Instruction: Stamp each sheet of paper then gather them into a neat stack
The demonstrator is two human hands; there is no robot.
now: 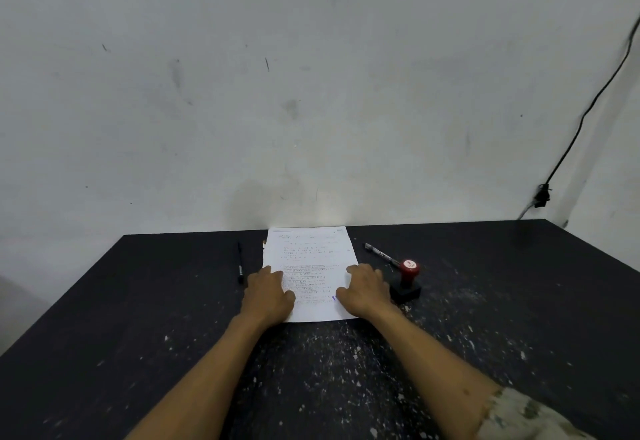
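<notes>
A white printed sheet of paper (pixel 308 256) lies on the black table (pixel 138 318), its far edge at the wall. More sheets may lie under it; I cannot tell. My left hand (pixel 268 296) rests flat on the paper's left edge and my right hand (pixel 363 292) on its right edge, fingers loosely curled and pressing down. A bit of blue ink shows on the sheet beside my right thumb. A stamp with a red knob (pixel 408 278) stands on its black base just right of my right hand, untouched.
A black pen (pixel 240 263) lies left of the paper. Another pen or marker (pixel 379 254) lies behind the stamp. The table is speckled with white paint. A black cable (pixel 588 107) hangs down the wall at the right.
</notes>
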